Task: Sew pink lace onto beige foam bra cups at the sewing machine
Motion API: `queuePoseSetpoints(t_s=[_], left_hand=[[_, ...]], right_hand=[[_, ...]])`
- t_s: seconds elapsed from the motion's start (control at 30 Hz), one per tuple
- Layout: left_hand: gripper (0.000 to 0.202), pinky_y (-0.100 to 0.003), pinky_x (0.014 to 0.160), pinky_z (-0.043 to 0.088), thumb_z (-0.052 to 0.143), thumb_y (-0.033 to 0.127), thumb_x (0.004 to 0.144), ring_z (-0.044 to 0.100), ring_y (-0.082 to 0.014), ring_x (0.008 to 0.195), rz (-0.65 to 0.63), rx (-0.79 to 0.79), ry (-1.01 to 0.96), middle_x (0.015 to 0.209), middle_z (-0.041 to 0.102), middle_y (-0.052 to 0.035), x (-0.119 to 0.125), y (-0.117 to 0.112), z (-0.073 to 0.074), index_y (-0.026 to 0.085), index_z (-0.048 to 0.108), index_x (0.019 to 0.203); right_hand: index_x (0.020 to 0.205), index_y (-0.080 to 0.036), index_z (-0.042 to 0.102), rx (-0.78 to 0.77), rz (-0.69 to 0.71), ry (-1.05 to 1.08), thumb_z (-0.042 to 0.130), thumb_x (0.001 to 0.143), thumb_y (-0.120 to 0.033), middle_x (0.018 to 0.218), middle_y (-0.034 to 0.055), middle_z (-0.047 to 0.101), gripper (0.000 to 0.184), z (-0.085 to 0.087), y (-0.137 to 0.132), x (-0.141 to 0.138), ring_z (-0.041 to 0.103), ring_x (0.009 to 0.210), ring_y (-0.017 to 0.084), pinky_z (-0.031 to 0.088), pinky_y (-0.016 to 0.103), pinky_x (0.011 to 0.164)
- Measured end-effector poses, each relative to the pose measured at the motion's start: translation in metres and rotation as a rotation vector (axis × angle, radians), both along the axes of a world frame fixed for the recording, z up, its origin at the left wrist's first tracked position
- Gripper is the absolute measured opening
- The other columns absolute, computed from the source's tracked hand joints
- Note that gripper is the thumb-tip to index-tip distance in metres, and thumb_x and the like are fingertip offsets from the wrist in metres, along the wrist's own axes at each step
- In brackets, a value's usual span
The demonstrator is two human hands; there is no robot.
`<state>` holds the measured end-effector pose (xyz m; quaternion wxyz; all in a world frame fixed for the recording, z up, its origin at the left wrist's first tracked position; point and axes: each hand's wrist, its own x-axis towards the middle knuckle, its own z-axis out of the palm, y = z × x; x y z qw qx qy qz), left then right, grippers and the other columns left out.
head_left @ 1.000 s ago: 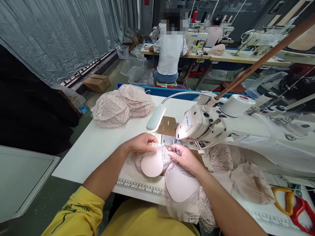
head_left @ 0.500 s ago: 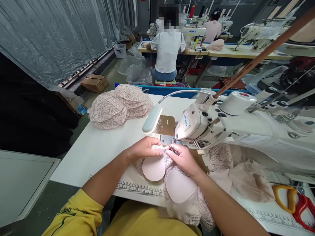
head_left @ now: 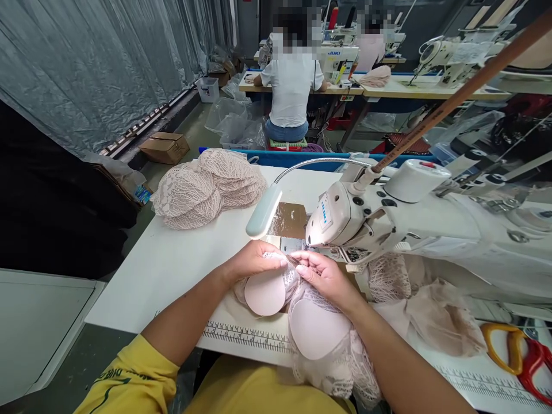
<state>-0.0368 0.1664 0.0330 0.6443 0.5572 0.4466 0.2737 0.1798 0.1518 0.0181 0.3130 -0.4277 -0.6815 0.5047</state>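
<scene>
A pale pink lace bra piece with two smooth padded cups (head_left: 265, 292) lies on the white sewing table (head_left: 172, 264) in front of the sewing machine head (head_left: 340, 218). My left hand (head_left: 254, 259) pinches the lace at the top of the left cup. My right hand (head_left: 321, 276) rests on the lace beside it, fingers closed on a small metal tool that I take for thread snips. Both hands sit just below the needle area, fingertips nearly touching.
A stack of lace cups (head_left: 207, 187) sits at the table's far left. A gooseneck lamp (head_left: 263, 211) hangs over the work. More lace pieces (head_left: 431, 313) lie to the right, with red and yellow scissors (head_left: 517, 359) beyond. Other people sew at machines behind.
My hands have drawn closer together at the top of the left cup, and the cups have shifted slightly left. The snips in my right hand show less now.
</scene>
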Motion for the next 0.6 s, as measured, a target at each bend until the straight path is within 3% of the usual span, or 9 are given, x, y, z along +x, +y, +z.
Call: queuePoseSetpoints(t_s=[0.13,0.43,0.6], left_hand=[[0.03,-0.031,0.079,0.049,0.076,0.035,0.069,0.065,-0.0233,0.087,-0.021,-0.022,-0.029,0.088,0.073,-0.0087,0.004,-0.002,0.0,0.012,0.076,0.087],[0.031,-0.028,0.068,0.048,0.075,0.039,0.071,0.062,-0.0198,0.076,-0.128,0.028,-0.021,0.077,0.071,-0.0062,0.004,-0.001,-0.002,0.011,0.076,0.084],[0.031,-0.025,0.062,0.044,0.072,0.043,0.073,0.057,-0.0151,0.068,-0.134,0.02,-0.013,0.069,0.065,-0.0022,0.007,-0.002,-0.002,0.012,0.072,0.074]], right_hand=[[0.101,-0.019,0.062,-0.01,0.018,-0.007,0.059,0.083,-0.034,0.088,0.0042,0.066,0.023,-0.001,-0.002,-0.005,0.062,0.079,0.017,0.051,0.031,0.074],[0.086,-0.019,0.065,0.019,-0.025,-0.032,0.06,0.084,-0.037,0.083,0.0044,0.066,0.019,0.001,-0.003,-0.008,0.062,0.076,0.017,0.05,0.031,0.069],[0.103,-0.019,0.059,-0.155,-0.015,0.166,0.068,0.076,-0.035,0.091,0.0045,0.067,0.032,0.0,-0.003,-0.013,0.063,0.084,0.017,0.051,0.03,0.075]])
